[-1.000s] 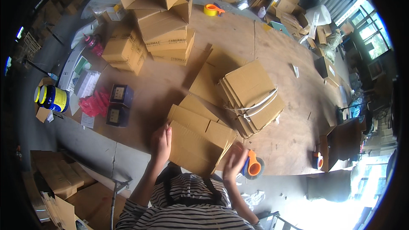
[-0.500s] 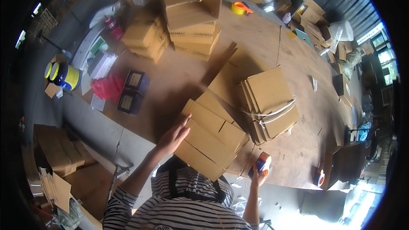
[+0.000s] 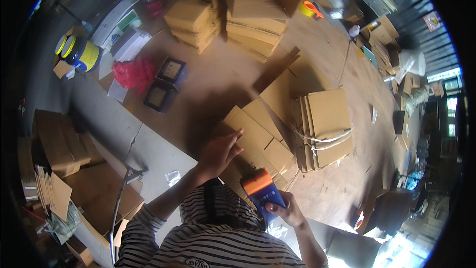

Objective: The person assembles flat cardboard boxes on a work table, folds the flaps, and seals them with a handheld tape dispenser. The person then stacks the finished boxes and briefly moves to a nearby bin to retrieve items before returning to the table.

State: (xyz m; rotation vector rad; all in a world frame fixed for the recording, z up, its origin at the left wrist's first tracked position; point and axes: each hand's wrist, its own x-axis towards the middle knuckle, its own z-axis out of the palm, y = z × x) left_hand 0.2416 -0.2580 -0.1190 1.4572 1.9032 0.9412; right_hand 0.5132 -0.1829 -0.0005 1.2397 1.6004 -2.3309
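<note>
A folded cardboard box lies on the table right in front of me. My left hand rests on its left side, with the fingers stretched over the cardboard. My right hand is closed around a blue and orange tape dispenser, held over the near edge of the box. The dispenser hides part of that edge, and I cannot tell whether it touches the cardboard. To the right lies a stack of flattened cartons, bound with white strap.
Taped cartons stand stacked at the back. A yellow and orange tape roll sits beyond. At the left are small dark boxes, a pink plastic bag and papers. Larger open boxes stand on the floor below left.
My right hand has brought the tape dispenser leftward from the table's right side to over the box. The left hand has slid further onto the cardboard. The whole view has shifted slightly.
</note>
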